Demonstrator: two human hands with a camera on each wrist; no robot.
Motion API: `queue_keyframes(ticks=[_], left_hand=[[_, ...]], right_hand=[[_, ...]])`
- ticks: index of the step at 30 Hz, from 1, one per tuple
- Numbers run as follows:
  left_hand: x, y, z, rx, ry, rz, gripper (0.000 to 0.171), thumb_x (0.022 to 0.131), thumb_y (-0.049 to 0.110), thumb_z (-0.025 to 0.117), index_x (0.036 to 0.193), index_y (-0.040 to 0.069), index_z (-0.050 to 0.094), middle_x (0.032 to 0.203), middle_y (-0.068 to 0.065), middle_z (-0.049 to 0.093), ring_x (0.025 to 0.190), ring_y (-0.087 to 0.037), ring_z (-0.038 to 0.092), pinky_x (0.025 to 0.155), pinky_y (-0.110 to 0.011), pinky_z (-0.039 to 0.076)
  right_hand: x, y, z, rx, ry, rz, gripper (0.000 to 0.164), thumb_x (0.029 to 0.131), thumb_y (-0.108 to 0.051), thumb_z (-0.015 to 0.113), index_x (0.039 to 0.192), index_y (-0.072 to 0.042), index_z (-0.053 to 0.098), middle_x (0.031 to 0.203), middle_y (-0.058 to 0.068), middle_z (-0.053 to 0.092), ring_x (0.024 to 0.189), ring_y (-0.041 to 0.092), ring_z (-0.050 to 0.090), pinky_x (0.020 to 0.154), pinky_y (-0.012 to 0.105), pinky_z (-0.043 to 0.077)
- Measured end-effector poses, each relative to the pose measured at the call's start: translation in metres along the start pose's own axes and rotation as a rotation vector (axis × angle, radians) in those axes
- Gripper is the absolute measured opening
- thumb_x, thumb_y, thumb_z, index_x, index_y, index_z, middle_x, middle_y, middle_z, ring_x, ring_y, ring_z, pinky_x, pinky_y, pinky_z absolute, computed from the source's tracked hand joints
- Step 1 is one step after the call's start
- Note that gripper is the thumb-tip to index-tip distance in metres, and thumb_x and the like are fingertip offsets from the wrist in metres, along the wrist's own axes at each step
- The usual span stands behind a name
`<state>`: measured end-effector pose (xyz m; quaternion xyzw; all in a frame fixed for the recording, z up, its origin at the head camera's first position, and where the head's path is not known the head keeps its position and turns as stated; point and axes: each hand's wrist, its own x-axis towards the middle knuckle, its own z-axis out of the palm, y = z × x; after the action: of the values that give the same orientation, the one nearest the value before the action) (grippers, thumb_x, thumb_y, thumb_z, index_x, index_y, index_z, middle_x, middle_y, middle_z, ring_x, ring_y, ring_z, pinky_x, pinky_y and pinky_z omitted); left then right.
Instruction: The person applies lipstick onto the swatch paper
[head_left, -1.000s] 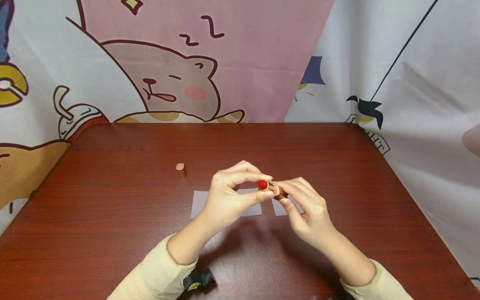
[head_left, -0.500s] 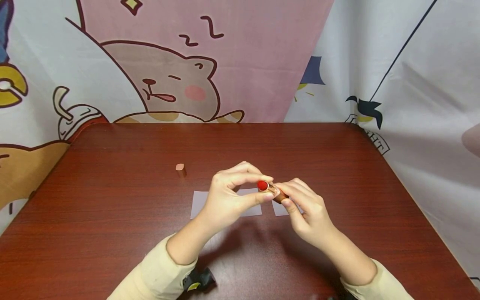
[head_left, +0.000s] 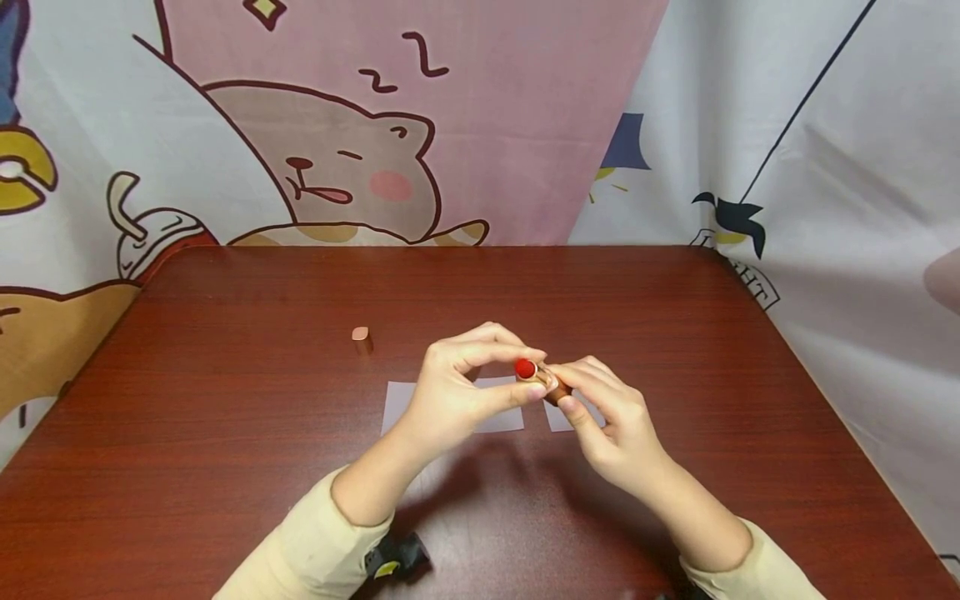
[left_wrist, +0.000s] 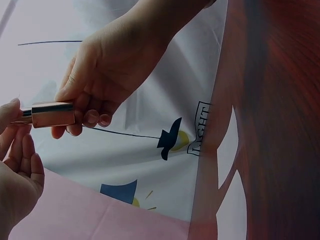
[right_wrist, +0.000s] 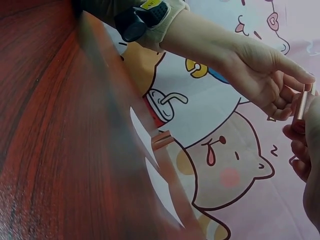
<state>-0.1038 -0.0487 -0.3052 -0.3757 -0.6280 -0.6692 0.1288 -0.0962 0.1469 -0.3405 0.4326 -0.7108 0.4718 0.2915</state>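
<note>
One lipstick (left_wrist: pixel 52 114) held above the table (head_left: pixel 465 292), left hand (head_left: pixel 453 387) at nine o'clock pinching finger-and-thumb near the red tip (head_left: pixel 526 369), right hand (head_left: pixel 622 421) at four o'clock, fingers clamped on the base, apparently steadying both ends, while the cap (head_left: pixel 362 340) stands apart at ten!

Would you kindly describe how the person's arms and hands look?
The left sleeve and right sleeve are pale cream fabric; the left hand and right hand are ungloved. A black wrist-worn device with a yellow marking sits by the left sleeve.
</note>
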Motion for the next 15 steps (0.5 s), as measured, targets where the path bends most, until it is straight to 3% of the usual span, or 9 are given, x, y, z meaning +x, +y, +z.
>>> queue_keyframes(ticks=[7,15], left_hand=[[0.0009,0.0021,-0.0016,-0.028,-0.020,-0.025,0.028,0.073,-0.006,0.079,0.100,-0.005,0.072,0.092,-0.007,0.068,0.089,-0.021,0.063,0.082,-0.038,0.051],[0.0003,0.0029,-0.0082,0.006,-0.032,-0.032,0.037,0.070,-0.007,0.081,0.105,-0.006,0.069,0.099,-0.009,0.068,0.096,-0.022,0.062,0.090,-0.040,0.047]], right_hand=[[0.0005,-0.0022,-0.0002,0.074,0.005,0.051,0.034,0.099,-0.021,0.054,0.108,0.010,0.064,0.095,0.010,0.066,0.088,0.017,0.058,0.080,0.025,0.045],[0.0006,-0.0031,-0.0009,0.100,0.006,0.079,0.030,0.099,-0.017,0.053,0.108,0.009,0.063,0.098,0.011,0.065,0.088,0.018,0.056,0.079,0.025,0.045]])
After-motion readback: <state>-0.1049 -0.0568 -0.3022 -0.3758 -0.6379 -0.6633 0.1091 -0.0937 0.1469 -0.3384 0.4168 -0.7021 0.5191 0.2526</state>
